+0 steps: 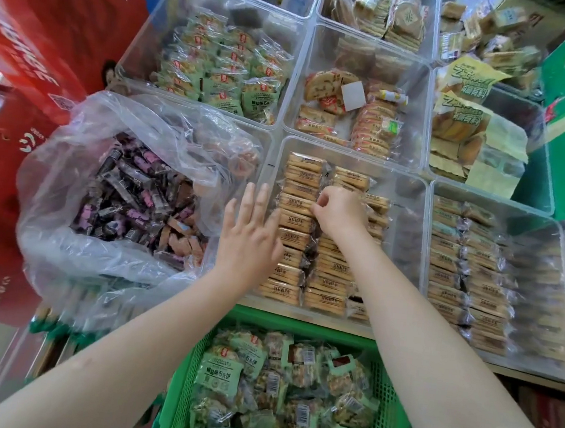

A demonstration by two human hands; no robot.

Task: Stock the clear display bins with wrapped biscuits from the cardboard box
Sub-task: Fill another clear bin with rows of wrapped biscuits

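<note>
- Two neat columns of tan wrapped biscuits [295, 220] fill the clear bin [408, 193], dark crimped ends meeting in the middle.
- Each packet lies flat, long axis running left-right.
- Right hand [340, 208] has its fingertips pinched together on a packet's end.
- Left hand [250, 234] is spread open, fingers resting flat against the left column.

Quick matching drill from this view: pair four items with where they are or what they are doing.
Items:
1. left hand
2. right hand
3. green plastic crate
4. crumpled clear plastic bag

States:
A. holds dark purple-wrapped snacks
B. open, fingers spread, at the bin's left edge
C. pinching a tan wrapped biscuit packet in the bin
D. below the bins, holding pale green packets

Pairs: 1-B, 2-C, 3-D, 4-A
</note>
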